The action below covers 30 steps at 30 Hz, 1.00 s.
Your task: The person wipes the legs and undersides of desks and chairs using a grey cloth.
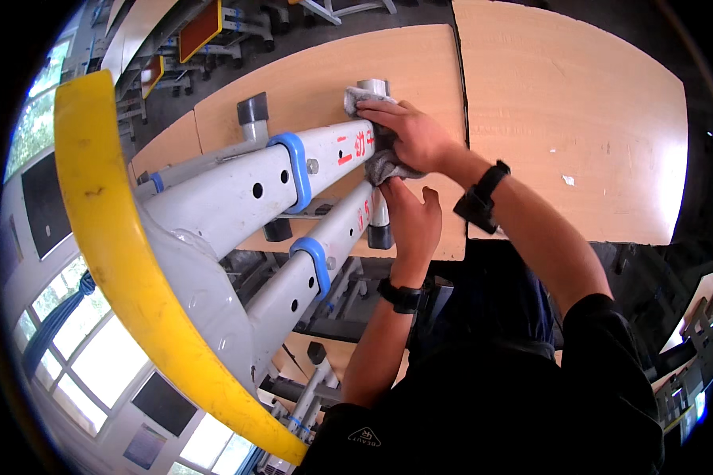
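A school chair or stool with a yellow-rimmed seat (104, 196) and grey metal legs lies across a wooden desk top. Blue collars (300, 172) ring its tubes, which bear red writing. My right hand (419, 133) presses a grey cloth (386, 169) around the crossbar at the end of the upper tube (333, 148). Lower down, my left hand (413, 219) has its fingertips on the cloth's lower part, beside the end of the lower tube (356, 217). Its thumb stands apart, and the cloth partly hides the crossbar.
The desk top (404, 59) adjoins a second wooden desk top (570, 119) on the right. Black rubber feet (252, 107) stick out from the chair's frame. Other desks and chairs (199, 29) stand behind. Windows (107, 344) and a curtain (59, 320) are at the left.
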{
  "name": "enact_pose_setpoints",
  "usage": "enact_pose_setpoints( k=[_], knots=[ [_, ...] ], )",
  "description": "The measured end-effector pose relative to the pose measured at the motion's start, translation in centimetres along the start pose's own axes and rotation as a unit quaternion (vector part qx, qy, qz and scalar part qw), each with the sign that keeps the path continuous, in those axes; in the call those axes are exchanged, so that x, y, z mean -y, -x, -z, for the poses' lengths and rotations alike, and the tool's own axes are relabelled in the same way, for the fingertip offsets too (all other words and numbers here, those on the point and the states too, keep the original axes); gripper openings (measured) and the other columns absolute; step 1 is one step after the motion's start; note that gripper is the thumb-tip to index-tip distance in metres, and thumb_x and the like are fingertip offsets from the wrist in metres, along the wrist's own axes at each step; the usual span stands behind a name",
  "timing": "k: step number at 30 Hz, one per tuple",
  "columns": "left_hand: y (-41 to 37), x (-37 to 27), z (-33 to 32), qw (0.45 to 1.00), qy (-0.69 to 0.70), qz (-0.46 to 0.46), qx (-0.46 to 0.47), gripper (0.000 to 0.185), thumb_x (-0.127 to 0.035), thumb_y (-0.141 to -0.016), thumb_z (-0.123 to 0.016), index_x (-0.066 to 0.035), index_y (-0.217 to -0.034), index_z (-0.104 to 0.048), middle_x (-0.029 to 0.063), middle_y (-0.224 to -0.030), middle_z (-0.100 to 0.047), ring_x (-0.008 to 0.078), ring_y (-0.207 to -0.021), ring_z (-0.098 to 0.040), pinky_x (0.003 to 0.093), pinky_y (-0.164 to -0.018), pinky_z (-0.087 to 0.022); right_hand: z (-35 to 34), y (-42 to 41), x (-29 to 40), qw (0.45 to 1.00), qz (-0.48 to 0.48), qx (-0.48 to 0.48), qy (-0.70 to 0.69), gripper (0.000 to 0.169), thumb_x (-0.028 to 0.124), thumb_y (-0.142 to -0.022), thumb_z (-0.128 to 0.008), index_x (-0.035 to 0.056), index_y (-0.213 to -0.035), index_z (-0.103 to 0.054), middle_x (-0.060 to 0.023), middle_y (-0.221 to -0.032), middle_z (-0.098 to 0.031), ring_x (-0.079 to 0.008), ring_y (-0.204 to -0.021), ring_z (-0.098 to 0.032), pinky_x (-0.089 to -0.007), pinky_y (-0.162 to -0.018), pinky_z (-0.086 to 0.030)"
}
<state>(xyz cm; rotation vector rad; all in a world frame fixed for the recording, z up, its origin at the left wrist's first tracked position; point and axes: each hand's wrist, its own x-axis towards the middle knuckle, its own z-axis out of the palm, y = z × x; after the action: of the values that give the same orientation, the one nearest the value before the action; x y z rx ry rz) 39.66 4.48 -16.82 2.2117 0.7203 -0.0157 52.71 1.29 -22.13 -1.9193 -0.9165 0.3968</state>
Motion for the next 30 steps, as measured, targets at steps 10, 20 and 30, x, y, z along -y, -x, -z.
enact_pose_setpoints(
  k=[10,20,30],
  knots=[
    [-0.3,-0.2,-1.7,0.997,-0.012,-0.043,-0.061,0.06,0.003,-0.075,-0.059,0.015,-0.125,-0.03,0.0385,-0.126,-0.034,0.0531,-0.121,-0.035,0.0513,-0.105,-0.028,-0.1,-2.4,-0.6,0.998,-0.008,0.017,0.057,0.069,-0.007,-0.069,-0.057,0.0127,-0.135,-0.047,-0.0021,-0.143,-0.042,-0.0328,-0.112,-0.053,-0.0395,-0.098,-0.047],
    [0.9,0.6,-2.1,0.998,0.021,-0.047,-0.041,0.06,0.0,-0.079,-0.057,0.013,-0.131,-0.031,0.0349,-0.132,-0.034,0.0493,-0.125,-0.034,0.0486,-0.108,-0.025,-2.1,5.8,-0.8,0.999,-0.021,-0.018,-0.027,0.06,-0.006,-0.075,-0.053,0.0046,-0.134,-0.048,-0.0158,-0.14,-0.045,-0.0353,-0.128,-0.043,-0.0381,-0.106,-0.04],
    [-1.1,-0.5,-0.8,0.996,0.076,0.04,-0.035,0.024,-0.007,-0.091,-0.056,0.007,-0.107,-0.045,0.0262,-0.109,-0.06,0.0385,-0.109,-0.056,0.0444,-0.094,-0.043,1.5,-3.0,-1.2,0.994,0.049,-0.095,0.022,0.048,-0.005,-0.074,-0.058,0.0204,-0.112,-0.069,-0.0113,-0.138,-0.048,-0.0362,-0.121,-0.046,-0.0402,-0.105,-0.039]
  ],
)
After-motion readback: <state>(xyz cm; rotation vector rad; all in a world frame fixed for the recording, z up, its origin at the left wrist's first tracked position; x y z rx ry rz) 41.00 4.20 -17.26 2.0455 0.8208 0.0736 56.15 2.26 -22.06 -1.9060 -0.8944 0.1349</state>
